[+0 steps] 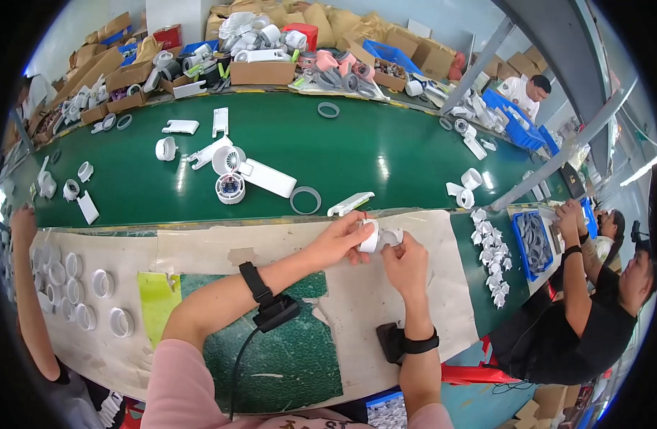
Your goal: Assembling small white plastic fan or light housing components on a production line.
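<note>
Green and glossy, the broad belt [393, 154] runs from left to right across the far part of the scene. Along its near side lies the table [393, 343], mostly covered in pale brown sheeting, with a worn dark green patch [271, 372] showing near the middle. Beyond the belt, cardboard boxes [262, 73] and heaped white, grey and pink parts line the far side. At the right sits a co-worker [550, 336] in black, arms raised; at the left edge another person's arm [31, 286] reaches forward.

A blue basket [518, 243] of grey pieces stands at the right of the table, and just left of it lies a pile of small white pronged parts [492, 256]. On the belt, a long white handle [269, 178] lies beside a round white housing [230, 189], with a grey ring [319, 201] to the right. Several white rings [121, 334] are spread over the table's left part.

Over the table's far edge, near the middle, the left hand [339, 239] holds a white collar [369, 237], fingers curled around it. The right hand [407, 264] pinches a smaller white piece [393, 237] just right of the collar; whether the two parts touch, I cannot tell.
</note>
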The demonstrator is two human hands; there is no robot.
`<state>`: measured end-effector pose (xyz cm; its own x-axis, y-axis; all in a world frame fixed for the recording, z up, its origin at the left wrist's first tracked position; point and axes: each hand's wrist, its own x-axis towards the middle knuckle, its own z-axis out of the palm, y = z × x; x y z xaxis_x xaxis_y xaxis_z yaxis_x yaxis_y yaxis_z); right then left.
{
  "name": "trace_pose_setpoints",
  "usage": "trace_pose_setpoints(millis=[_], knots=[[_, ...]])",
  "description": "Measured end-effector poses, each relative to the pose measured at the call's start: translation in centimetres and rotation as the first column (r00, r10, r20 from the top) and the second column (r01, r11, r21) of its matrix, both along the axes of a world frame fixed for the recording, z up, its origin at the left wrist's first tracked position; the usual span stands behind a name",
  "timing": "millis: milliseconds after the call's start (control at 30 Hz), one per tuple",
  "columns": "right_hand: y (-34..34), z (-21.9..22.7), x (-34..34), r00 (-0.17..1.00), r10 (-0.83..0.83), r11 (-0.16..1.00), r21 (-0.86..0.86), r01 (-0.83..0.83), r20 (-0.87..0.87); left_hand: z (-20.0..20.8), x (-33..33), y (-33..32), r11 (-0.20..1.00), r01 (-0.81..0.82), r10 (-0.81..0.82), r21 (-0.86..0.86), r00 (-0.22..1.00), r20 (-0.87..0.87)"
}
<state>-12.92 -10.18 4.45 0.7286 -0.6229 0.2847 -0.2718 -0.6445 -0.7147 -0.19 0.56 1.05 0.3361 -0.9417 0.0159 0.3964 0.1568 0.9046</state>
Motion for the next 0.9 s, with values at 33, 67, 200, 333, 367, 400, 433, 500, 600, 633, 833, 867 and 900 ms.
trace_pose_setpoints(millis=[33, 67, 200, 333, 367, 400, 433, 500, 600, 633, 833, 867, 900], knots=[[-0.2, -0.1, -0.1, 1.000, -0.004, 1.000, 0.007, 0.004, 0.001, -0.1, 0.0, 0.0, 1.000, -0.013, 0.013, -0.009, 1.000, -0.026], [-0.5, -0.2, -0.2, 0.998, -0.011, 0.998, -0.059, 0.007, -0.068, -0.2, 0.0, -0.1, 1.000, -0.009, 0.009, -0.002, 1.000, -0.025], [-0.5, -1.2, -0.1, 0.989, 0.024, 0.997, -0.073, -0.035, -0.148, -0.3, 0.0, -0.3, 1.000, -0.025, 0.025, -0.018, 1.000, -0.002], [0.1, -0.8, -0.1, 0.991, 0.053, 0.997, -0.053, -0.059, -0.121, 0.1, -0.2, -0.3, 1.000, -0.029, 0.029, -0.008, 0.999, 0.033], [0.3, -0.7, 0.0, 0.992, 0.050, 0.997, -0.050, -0.056, -0.119, 0.0, -0.1, -0.1, 0.999, -0.033, 0.033, -0.008, 0.999, 0.030], [0.5, -0.6, 0.2, 0.992, 0.047, 0.998, -0.047, -0.053, -0.118, 0.0, 0.0, 0.0, 1.000, -0.031, 0.030, -0.001, 0.998, 0.047], [0.6, -0.5, 0.1, 0.992, 0.048, 0.997, -0.047, -0.054, -0.116, 0.1, -0.1, 0.0, 1.000, -0.025, 0.025, 0.007, 0.997, 0.068], [0.8, -0.4, 0.0, 0.990, 0.037, 0.995, -0.088, -0.049, -0.136, 0.2, -0.2, 0.1, 0.999, -0.032, 0.031, 0.011, 0.997, 0.077], [0.8, -0.6, -0.1, 0.990, 0.037, 0.992, -0.119, -0.053, -0.135, 0.3, -0.3, 0.2, 0.999, -0.035, 0.033, 0.013, 0.996, 0.088], [0.8, -0.6, -0.1, 0.990, 0.036, 0.992, -0.119, -0.052, -0.135, 0.4, -0.4, 0.1, 1.000, -0.029, 0.028, 0.011, 0.996, 0.090], [0.8, -0.8, 0.1, 0.992, 0.056, 0.988, -0.135, -0.071, -0.109, 0.3, -0.2, 0.2, 1.000, -0.027, 0.027, 0.001, 0.993, 0.119], [0.8, -0.7, 0.1, 0.992, 0.060, 0.988, -0.135, -0.075, -0.112, 0.4, -0.2, 0.2, 1.000, -0.027, 0.027, 0.002, 0.993, 0.118], [0.8, -0.7, 0.1, 0.991, 0.064, 0.988, -0.135, -0.080, -0.115, 0.5, -0.3, 0.3, 1.000, -0.026, 0.025, 0.002, 0.992, 0.126]])
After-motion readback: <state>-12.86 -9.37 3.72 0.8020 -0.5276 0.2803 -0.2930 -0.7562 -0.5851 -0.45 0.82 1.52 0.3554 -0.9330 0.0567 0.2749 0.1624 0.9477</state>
